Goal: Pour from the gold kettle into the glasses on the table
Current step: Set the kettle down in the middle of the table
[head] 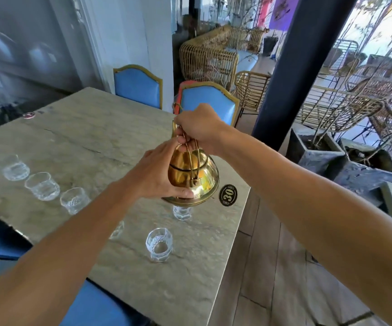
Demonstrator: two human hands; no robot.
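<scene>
The gold kettle (202,180) hangs just above the stone table (84,128), near its right edge. My right hand (199,125) is closed around its wire handle from above. My left hand (157,172) presses against the kettle's left side and lid. Several clear glasses stand in a curved row: three at the left (15,167) (42,185) (74,200), one partly hidden under my left forearm (117,229), one near the front (159,241), and one directly below the kettle (182,212). The spout is hidden behind my hands.
A black oval number badge (227,195) lies at the table's right edge. Two blue chairs (138,87) (207,101) stand at the far side, another blue seat (91,307) close to me. Rattan chairs, a dark pillar (291,74) and stone planters (345,165) fill the right.
</scene>
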